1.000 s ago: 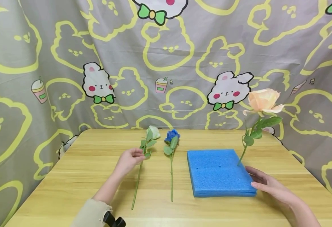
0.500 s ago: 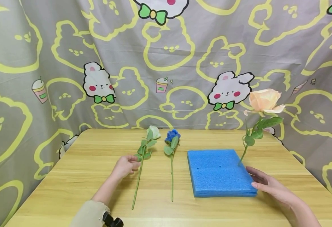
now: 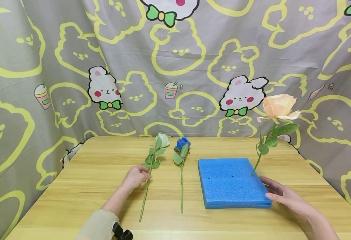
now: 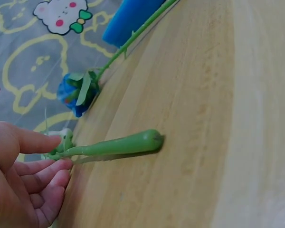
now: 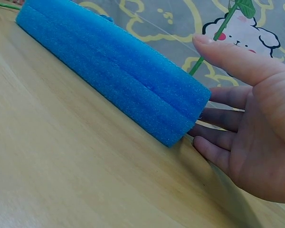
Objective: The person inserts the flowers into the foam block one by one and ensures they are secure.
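In the head view, a white rose (image 3: 162, 140) with a green stem lies on the table at left. My left hand (image 3: 135, 177) is at its stem below the leaves. In the left wrist view, the thumb and fingers (image 4: 50, 175) stand on either side of the stem (image 4: 118, 145), with a gap showing between them. My right hand (image 3: 286, 198) rests its relaxed fingers against the right side of a blue foam block (image 3: 229, 183). A peach rose (image 3: 279, 106) stands in the block, leaning right. A blue rose (image 3: 182, 143) lies between the white rose and the block.
The wooden table (image 3: 103, 153) ends at a grey patterned curtain (image 3: 181, 113) behind and at both sides. Small holes show in the foam's top. A black device (image 3: 122, 232) sits at the left wrist.
My left hand first drew back from the white rose's leaves toward me, then shifted slightly right onto the stem. My right hand stayed at the foam block; the roses lie as before.
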`<state>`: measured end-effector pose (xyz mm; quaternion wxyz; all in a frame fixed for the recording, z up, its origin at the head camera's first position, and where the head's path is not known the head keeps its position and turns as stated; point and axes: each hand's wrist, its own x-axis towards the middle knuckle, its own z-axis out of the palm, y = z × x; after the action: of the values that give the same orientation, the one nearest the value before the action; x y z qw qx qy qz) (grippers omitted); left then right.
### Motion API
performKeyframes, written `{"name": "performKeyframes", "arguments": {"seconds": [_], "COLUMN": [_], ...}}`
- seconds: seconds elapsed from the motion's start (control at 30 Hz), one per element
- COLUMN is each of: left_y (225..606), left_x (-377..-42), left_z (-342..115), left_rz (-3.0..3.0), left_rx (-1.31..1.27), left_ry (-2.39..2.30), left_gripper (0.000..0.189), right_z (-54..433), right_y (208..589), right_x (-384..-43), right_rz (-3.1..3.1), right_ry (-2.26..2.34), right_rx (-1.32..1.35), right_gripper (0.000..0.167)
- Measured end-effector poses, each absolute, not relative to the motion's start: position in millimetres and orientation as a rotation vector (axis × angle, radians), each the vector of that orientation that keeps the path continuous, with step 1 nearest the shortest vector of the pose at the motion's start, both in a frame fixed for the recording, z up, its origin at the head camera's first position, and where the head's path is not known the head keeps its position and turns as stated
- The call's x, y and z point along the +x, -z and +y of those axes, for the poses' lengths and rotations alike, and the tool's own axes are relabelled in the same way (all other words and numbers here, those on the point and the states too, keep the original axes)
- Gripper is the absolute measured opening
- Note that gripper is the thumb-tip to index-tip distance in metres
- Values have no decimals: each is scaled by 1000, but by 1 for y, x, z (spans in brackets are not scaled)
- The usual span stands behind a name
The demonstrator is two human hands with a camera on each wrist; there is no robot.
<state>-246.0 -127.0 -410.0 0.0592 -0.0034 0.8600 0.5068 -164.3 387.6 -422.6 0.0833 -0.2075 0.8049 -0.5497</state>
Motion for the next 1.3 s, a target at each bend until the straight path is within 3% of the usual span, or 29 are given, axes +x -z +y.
{"name": "performKeyframes", "arguments": {"seconds": [0.37,0.7,1.3], "left_y": [410,408,408], "left_x": [-247,-245,-244], "left_z": [-123,-122,-123], "left_rz": [2624,2507,2301], "left_rx": [-1,-66,-79], "left_ry": [-1499,-1563,-1659], "left_gripper": [33,18,10], "right_z": [387,387,386], "right_y": [422,423,424], "right_x": [-164,-165,-164], "right_rz": [2402,2390,2461], "right_ry": [1639,1655,1625], "right_rx": [-622,-632,-613], "right_gripper": [54,54,50]}}
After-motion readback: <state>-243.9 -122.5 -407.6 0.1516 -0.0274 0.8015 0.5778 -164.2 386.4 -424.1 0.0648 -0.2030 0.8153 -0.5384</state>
